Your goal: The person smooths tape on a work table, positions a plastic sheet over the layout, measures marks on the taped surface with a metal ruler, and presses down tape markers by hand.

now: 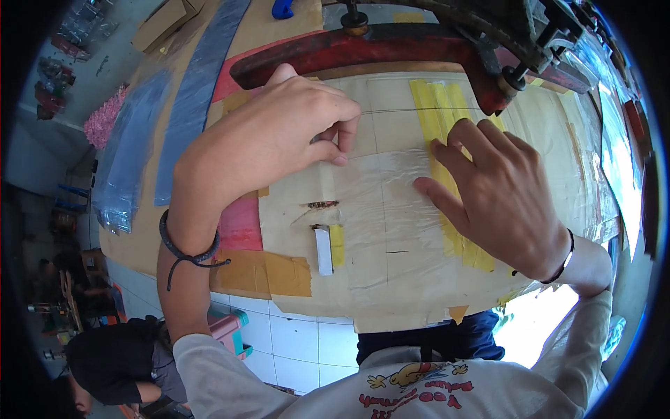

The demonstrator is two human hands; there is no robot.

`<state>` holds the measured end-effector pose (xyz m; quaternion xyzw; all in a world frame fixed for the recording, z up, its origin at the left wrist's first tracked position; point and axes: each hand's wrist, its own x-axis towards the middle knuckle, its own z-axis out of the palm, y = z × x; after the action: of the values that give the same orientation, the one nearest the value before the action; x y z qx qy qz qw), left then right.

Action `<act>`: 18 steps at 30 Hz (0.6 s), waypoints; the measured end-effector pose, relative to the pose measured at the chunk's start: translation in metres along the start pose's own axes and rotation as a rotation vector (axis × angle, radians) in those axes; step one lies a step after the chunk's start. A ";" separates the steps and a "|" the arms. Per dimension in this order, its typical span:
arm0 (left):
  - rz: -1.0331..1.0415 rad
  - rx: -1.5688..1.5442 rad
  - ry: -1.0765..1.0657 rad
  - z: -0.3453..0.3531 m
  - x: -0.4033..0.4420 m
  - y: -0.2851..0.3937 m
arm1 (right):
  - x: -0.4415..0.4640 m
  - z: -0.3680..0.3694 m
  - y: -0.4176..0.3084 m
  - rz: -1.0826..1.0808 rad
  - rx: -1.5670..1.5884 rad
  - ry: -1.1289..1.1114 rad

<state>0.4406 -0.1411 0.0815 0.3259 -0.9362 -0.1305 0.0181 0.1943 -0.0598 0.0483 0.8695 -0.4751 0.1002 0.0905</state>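
My left hand (303,112) hovers over the board-covered table top (293,167), its thumb and fingers curled together near the edge of a clear plastic sheet (401,185). Whether anything thin is pinched there I cannot make out. To the right, my right hand (492,192) has its fingers bent and apart, over yellow tape strips (433,101) and beside the sheet. No object shows in it. Below my left hand, a small white strip (323,251) lies against a yellow piece (338,246), with a dark scorched-looking slit (323,204) just above.
A red metal bar (349,52) on a dark machine frame spans the table's far side. Blue plastic strips (192,98) lie at the left. A blue tool handle (282,8) is at the top. Another person (115,356) sits at lower left.
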 end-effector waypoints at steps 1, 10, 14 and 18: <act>-0.002 0.002 0.005 0.001 0.000 0.000 | 0.001 0.001 0.002 0.006 0.036 0.004; 0.051 -0.067 0.033 0.005 0.001 -0.010 | -0.001 0.012 -0.007 -0.464 0.403 0.047; -0.001 -0.148 0.045 -0.001 0.002 -0.014 | -0.005 0.012 -0.012 -0.448 0.375 -0.130; -0.071 -0.266 0.018 -0.010 -0.002 -0.003 | 0.012 0.018 0.001 -0.372 0.264 -0.098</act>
<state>0.4452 -0.1447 0.0902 0.3549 -0.8982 -0.2511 0.0651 0.2009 -0.0748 0.0337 0.9501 -0.2935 0.1007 -0.0306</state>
